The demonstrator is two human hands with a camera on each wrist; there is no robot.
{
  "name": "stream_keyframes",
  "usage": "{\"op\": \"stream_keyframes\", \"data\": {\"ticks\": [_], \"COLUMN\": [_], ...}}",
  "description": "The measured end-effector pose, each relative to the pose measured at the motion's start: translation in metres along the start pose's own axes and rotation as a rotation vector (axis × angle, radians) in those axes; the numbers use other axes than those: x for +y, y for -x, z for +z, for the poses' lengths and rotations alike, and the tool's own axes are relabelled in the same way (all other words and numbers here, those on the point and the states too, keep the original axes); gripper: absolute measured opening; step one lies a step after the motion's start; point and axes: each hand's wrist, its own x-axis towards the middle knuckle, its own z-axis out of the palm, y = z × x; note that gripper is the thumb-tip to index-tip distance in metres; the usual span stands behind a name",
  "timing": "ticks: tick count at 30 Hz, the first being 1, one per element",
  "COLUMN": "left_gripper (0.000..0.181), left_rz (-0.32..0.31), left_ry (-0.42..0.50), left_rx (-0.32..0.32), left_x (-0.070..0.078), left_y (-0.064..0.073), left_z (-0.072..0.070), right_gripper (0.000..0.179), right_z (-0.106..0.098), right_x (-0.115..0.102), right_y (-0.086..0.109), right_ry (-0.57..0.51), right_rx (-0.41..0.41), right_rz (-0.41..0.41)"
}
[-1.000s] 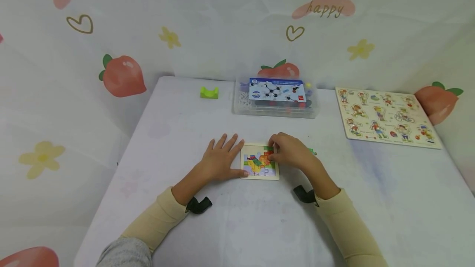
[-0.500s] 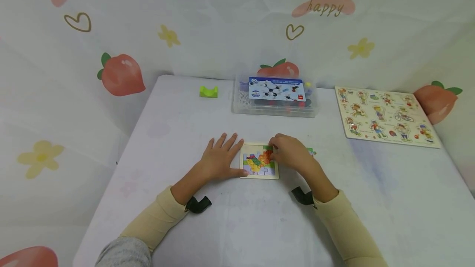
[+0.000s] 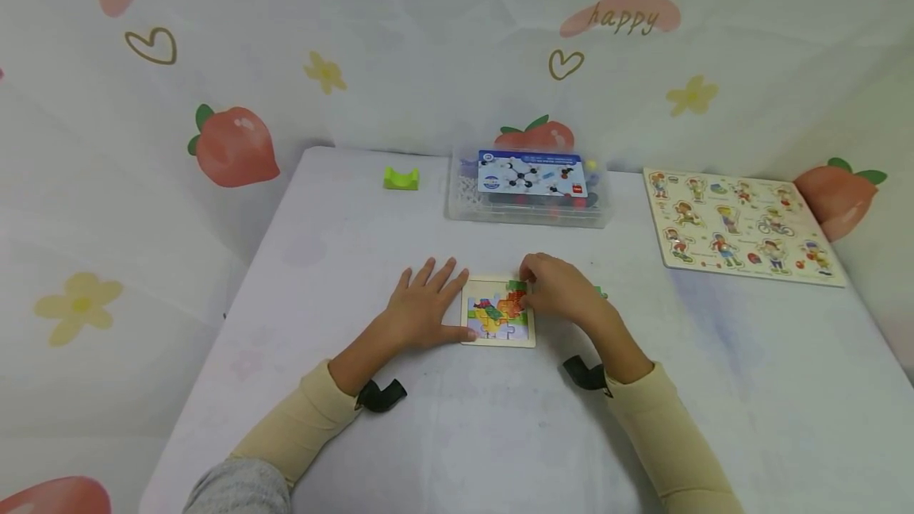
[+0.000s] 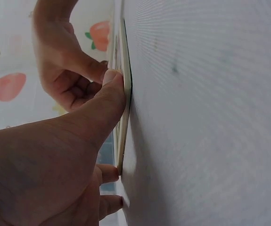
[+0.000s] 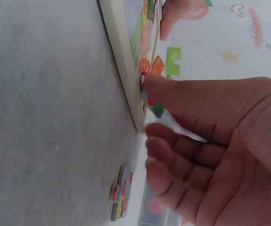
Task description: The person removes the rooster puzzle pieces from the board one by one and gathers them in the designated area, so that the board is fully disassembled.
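Observation:
A small jigsaw puzzle (image 3: 495, 331) with a colourful picture lies in a pale wooden frame on the table. My left hand (image 3: 420, 314) is spread flat at its left side, the thumb (image 4: 108, 96) pressing on the frame's near left corner. At the far right corner, my right hand (image 3: 562, 288) pinches a puzzle piece (image 5: 158, 111) between thumb and index finger, low over the tray. Green and red parts of that piece show past the thumb; the rest is hidden. Part of the tray's far side is bare. A loose puzzle piece (image 5: 121, 195) lies on the table beyond the right hand.
Behind the puzzle stands a clear plastic box (image 3: 528, 211) with a blue and white card on it. A light green block (image 3: 401, 179) lies to its left. A larger wooden board (image 3: 743, 224) with printed figures rests at the far right. Patterned cloth (image 3: 428, 46) hangs behind.
The right hand has shifted only slightly at the puzzle's far right corner, its fingers still pinching the piece. The left hand stays in place on the frame.

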Motion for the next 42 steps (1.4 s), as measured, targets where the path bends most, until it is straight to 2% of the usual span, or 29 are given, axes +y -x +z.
{"op": "stream_keyframes", "data": {"ticks": [4, 7, 12, 15, 26, 36, 42], "left_gripper": [0.102, 0.102, 0.102, 0.102, 0.103, 0.102, 0.102], "left_rz": [0.003, 0.009, 0.013, 0.011, 0.006, 0.008, 0.008], "left_ry": [0.003, 0.000, -0.010, -0.017, -0.018, -0.010, -0.021], "left_rx": [0.003, 0.010, 0.014, 0.009, 0.004, 0.013, 0.022], "left_x": [0.0000, -0.0004, -0.0012, -0.0014, -0.0013, -0.0006, 0.0000], "left_y": [0.0013, 0.0019, 0.0013, 0.0009, 0.0001, 0.0012, 0.0011], "left_z": [-0.0005, -0.0004, 0.0007, 0.0008, 0.0011, 0.0006, 0.0013], "right_gripper": [0.012, 0.011, 0.025, 0.027, 0.027, 0.012, 0.008], "right_z": [-0.0012, -0.0007, 0.0019, 0.0039, 0.0071, 0.0056, 0.0039], "right_x": [0.0020, 0.0018, 0.0014, 0.0025, 0.0024, 0.0032, 0.0103], "right_y": [0.0015, 0.0009, -0.0011, -0.0023, -0.0034, 0.0001, 0.0013], "right_ry": [-0.064, -0.090, -0.091, -0.087, -0.106, -0.230, -0.275], "right_rx": [0.012, 0.015, 0.005, -0.007, 0.009, 0.027, 0.078], "right_rz": [-0.082, -0.105, -0.110, -0.122, -0.110, -0.116, -0.074]}}
